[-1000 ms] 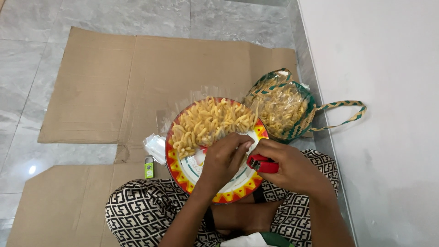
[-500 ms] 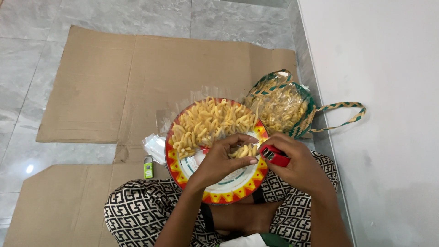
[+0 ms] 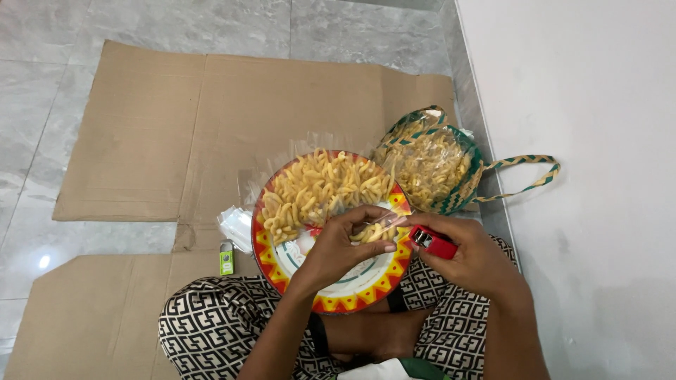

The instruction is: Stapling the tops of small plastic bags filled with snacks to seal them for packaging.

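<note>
Person sits cross-legged on the floor, lower centre of frame, patterned black-and-cream trousers (image 3: 211,331). A round plate (image 3: 352,292) with a red, yellow and orange rim rests on the lap, centre of frame. Upper half of the plate is heaped with yellow curled snack pieces (image 3: 317,190).

Left hand (image 3: 345,246) is over the plate's middle, fingers curled and closed around a small clear plastic packet (image 3: 377,229) with a few of the yellow pieces inside; the packet's open end points right. Right hand (image 3: 468,257) is just right of the plate's rim, fingers wrapped tight around a red stapler (image 3: 432,241), whose metal nose touches or nearly touches the packet's edge. Whether the stapler is pressed shut cannot be told.

Right of centre, upper part: a woven green-and-tan basket bag (image 3: 458,197) with a looped handle lying toward the white wall (image 3: 584,141); it holds a clear bag of more yellow snacks (image 3: 429,165). It sits just beside the plate, on the far right edge of the cardboard.

Flattened brown cardboard sheets (image 3: 141,134) cover the grey tiled floor (image 3: 162,28) across the left and middle of frame. Left of the plate: a stack of clear empty packets (image 3: 236,224) and, just below it, a small green lighter (image 3: 226,257) on the cardboard, near the left knee.
</note>
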